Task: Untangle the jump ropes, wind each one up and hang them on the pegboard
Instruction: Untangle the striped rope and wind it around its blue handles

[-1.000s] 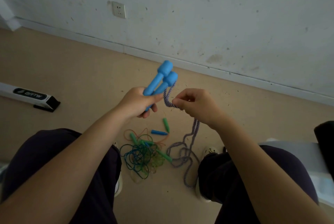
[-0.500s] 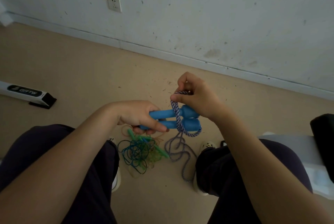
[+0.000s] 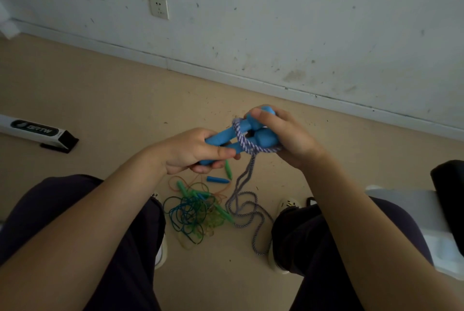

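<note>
Left hand (image 3: 193, 150) gripping the two blue handles (image 3: 226, 141) side by side, fingers curled round them, right hand (image 3: 283, 135) wrapped round the bulbous handle ends and the purple-white rope (image 3: 242, 135) looped there, rope trailing to the floor (image 3: 100, 100), tangled thin ropes (image 3: 195, 210) between the knees

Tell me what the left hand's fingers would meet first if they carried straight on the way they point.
Likely the purple cord wound round the blue handles that the left hand grips; just beyond is the right hand. Depth is uncertain.

Bare forearms, dark trousers (image 3: 105, 248) and pale perforated clog-style shoes (image 3: 288, 204).
</note>
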`<state>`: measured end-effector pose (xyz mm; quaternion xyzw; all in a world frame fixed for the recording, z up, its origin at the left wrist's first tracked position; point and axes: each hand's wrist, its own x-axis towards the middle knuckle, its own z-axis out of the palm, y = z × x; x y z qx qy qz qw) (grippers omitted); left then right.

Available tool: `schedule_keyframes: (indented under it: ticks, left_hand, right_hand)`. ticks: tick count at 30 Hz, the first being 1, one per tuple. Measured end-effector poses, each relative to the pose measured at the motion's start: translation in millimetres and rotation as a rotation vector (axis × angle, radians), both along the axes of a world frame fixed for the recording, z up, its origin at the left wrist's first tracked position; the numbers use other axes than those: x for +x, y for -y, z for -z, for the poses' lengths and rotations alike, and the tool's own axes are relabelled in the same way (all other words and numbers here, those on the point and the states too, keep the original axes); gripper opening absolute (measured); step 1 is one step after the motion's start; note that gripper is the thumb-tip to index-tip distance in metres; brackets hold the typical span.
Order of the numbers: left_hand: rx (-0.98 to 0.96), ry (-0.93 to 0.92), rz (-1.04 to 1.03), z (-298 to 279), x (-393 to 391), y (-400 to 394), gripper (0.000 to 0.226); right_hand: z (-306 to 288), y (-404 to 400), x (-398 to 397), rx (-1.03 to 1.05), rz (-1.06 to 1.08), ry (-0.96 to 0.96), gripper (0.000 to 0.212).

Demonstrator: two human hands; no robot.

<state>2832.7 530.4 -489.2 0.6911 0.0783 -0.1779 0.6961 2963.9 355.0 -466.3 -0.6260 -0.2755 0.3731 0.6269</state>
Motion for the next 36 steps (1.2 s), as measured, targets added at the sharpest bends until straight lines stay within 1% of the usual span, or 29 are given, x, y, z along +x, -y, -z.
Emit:
schedule_keyframes:
  ticks: [2, 3, 5, 7, 10, 13, 16, 18, 22, 25, 27, 31, 33, 36]
  left_hand:
    - [-0.038, 0.035, -0.112, -3, 1, 3, 0.032]
    - [-0.052, 0.049, -0.173, -4, 2, 4, 0.034]
    - [-0.045, 0.063, -0.265, -6, 4, 5, 0.037]
    - [-0.008, 0.064, -0.297, -7, 4, 6, 0.038]
    - [0.049, 0.070, -0.321, -7, 4, 9, 0.028]
    - [0.102, 0.098, -0.427, -5, 5, 11, 0.025]
    - [0.142, 0.133, -0.523, -2, 6, 11, 0.024]
    - [0.130, 0.152, -0.591, -2, 6, 10, 0.024]
    - [0.110, 0.175, -0.699, -2, 9, 9, 0.023]
    - [0.132, 0.167, -0.711, 0, 8, 8, 0.024]
    - [0.146, 0.172, -0.692, 0, 8, 6, 0.024]
    - [0.157, 0.189, -0.625, -3, 5, 5, 0.024]
    - [0.136, 0.175, -0.572, -3, 3, 7, 0.023]
    - [0.106, 0.146, -0.458, -4, 1, 11, 0.020]
  right_hand:
    - [3, -2, 0, 0.042, -0.005, -0.110, 0.027]
    - [6, -4, -1, 0.040, -0.006, -0.114, 0.028]
    - [13, -9, -6, 0.025, -0.014, -0.061, 0.030]
    - [18, -13, -12, 0.016, -0.008, -0.045, 0.030]
    - [18, -15, -18, -0.028, 0.002, -0.046, 0.034]
    - [18, -17, -19, -0.117, 0.019, 0.026, 0.038]
    - [16, -18, -16, -0.204, 0.001, 0.150, 0.027]
    - [14, -18, -14, -0.260, 0.007, 0.223, 0.022]
    - [14, -23, -23, -0.340, -0.036, 0.352, 0.030]
    - [13, -21, -23, -0.358, -0.041, 0.432, 0.036]
    - [14, -18, -19, -0.361, -0.013, 0.435, 0.037]
    - [16, -13, -16, -0.270, 0.034, 0.229, 0.034]
    - [13, -12, -15, -0.218, 0.088, 0.166, 0.029]
    - [8, -9, -11, -0.135, 0.215, 0.135, 0.044]
